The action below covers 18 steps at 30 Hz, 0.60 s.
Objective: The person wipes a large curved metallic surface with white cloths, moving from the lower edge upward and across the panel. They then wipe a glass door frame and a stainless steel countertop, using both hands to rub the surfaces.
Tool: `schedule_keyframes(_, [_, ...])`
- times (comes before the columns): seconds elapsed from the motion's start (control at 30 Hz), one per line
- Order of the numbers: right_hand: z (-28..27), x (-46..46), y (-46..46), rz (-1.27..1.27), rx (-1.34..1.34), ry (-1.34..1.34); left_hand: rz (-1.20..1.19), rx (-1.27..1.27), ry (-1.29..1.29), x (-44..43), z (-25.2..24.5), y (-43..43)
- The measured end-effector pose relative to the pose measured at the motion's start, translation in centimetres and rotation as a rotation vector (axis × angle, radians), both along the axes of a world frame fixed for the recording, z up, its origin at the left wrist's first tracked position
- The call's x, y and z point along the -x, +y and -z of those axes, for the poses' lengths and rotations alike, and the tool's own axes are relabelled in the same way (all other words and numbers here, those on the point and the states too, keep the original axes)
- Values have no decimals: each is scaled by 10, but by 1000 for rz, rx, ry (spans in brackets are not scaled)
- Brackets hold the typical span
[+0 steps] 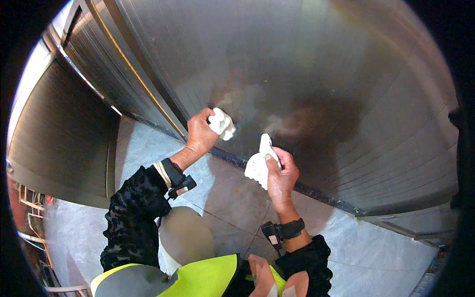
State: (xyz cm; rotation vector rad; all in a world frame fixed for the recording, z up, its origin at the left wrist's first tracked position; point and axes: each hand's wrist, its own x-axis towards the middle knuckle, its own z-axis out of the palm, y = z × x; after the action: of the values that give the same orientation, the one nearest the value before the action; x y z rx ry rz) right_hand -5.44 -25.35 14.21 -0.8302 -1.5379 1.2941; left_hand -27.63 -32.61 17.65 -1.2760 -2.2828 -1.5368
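Observation:
A crumpled white cloth (222, 124) is bunched in my left hand (201, 131), close to the face of a large brushed metal panel (267, 92). Lower and to the right, my right hand (282, 172) grips a second white cloth (258, 165) between thumb and fingers; part of it hangs to the left and a narrow end points up. Whether either cloth touches the panel I cannot tell. The panel shows blurry reflections and fine lines. Black straps with small devices sit on both wrists.
A narrow yellow strip (137, 72) runs along the metal frame at upper left. Another metal panel (63, 137) stands at the left. Below lies a tiled floor (237, 208) with bright light patches. A dark base edge (323, 198) borders the large panel. Pipes or rails show at lower left.

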Motion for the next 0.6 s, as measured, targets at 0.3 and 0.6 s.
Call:
schedule_keyframes(0.3, [10,4,-2,35,-131,-194,-31,417,-290,18,125,-5])
schedule_keyframes(0.6, [17,14,-9,15,-161,-299,134,200,-1355,18,215,-20])
